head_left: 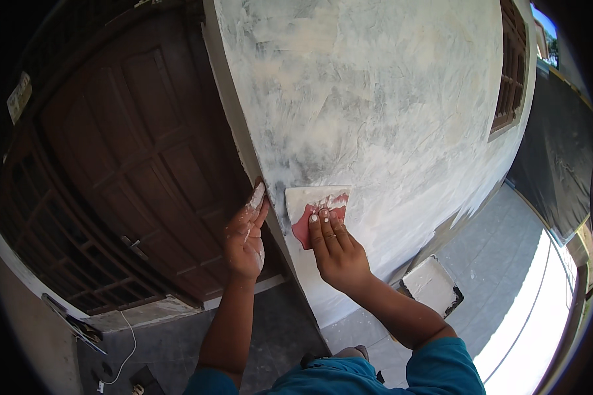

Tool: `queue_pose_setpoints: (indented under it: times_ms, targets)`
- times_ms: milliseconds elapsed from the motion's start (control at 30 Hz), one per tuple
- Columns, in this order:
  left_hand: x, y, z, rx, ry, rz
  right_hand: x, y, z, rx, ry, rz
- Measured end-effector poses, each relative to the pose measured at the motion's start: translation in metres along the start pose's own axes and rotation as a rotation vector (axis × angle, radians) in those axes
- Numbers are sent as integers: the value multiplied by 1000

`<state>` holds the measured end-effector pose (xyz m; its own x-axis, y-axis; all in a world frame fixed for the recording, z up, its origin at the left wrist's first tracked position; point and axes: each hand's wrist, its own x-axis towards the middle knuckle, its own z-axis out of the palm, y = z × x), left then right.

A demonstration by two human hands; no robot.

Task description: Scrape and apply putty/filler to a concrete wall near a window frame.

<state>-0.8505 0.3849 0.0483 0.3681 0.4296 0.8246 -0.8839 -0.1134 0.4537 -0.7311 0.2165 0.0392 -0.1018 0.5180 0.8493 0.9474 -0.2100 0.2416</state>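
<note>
My right hand [339, 255] grips a flat red putty spreader [301, 228], its pale, putty-coated upper edge against the wall [389, 99] close to the corner. The fingers lie along the spreader's face, and their tips are smeared white. My left hand [245, 240] is raised at the wall's corner edge, with fingers stretched upward and white putty on the fingers and palm. Nothing shows in it. Its fingertips are at the edge, though I cannot tell how firmly they touch. The wall carries patchy white and grey putty with streaky marks.
A dark brown panelled door [145, 151] with a metal handle [134, 246] is to the left. A putty-smeared tray [433, 284] lies on the grey tiled floor [484, 263] at right. A white cable [134, 336] runs at lower left. A wooden window [509, 72] and dark sheeting [553, 145] stand far right.
</note>
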Motion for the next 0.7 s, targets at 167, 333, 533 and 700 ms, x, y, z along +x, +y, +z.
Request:
queue_pose_setpoints:
  times_ms: [167, 333, 533, 700]
  targets:
    - [2, 3, -1, 27, 1, -22, 7, 13, -64, 689, -202, 632]
    - [0, -3, -4, 25, 36, -16, 18, 58, -63, 1577, 13, 1032]
    - [-5, -4, 1, 87, 89, -33, 52, 63, -69, 1206, 353, 845]
    - [-3, -2, 5, 60, 82, -43, 127, 88, -89, 179, 479, 596]
